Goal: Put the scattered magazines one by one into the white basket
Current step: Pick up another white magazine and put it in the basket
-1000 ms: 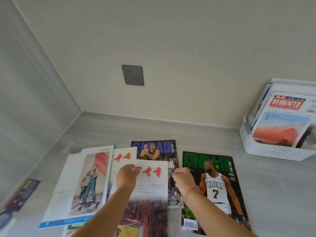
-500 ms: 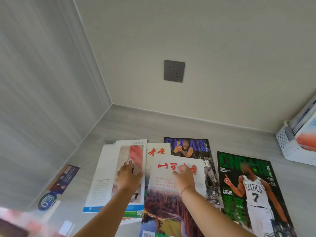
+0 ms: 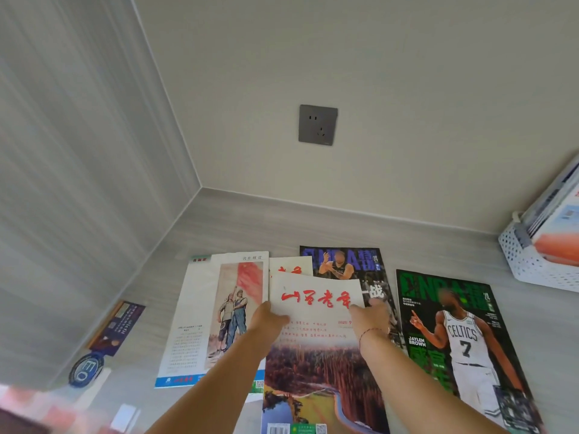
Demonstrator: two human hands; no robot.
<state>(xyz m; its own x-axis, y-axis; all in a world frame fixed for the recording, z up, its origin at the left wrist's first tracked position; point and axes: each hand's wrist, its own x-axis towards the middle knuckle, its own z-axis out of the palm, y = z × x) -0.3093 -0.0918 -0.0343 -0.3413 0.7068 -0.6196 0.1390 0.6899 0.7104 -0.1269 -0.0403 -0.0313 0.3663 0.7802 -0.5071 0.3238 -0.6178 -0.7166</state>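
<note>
A: Red-title magazine [image 3: 316,333] position, axis?
B: Centre of table [image 3: 250,227], long axis 12–6, title toward 12. Left hand [image 3: 266,321] and right hand [image 3: 371,317] grip its side edges.
A: White basket [image 3: 529,261]?
B: At 3 o'clock, magazines standing inside.

The pale wood-grain tabletop [image 3: 238,227] runs into a wall corner. A green basketball magazine [image 3: 451,333] lies flat on it. Left of that, more magazines overlap in a spread; right of it, at the edge, sits a white basket [image 3: 529,261].
</note>
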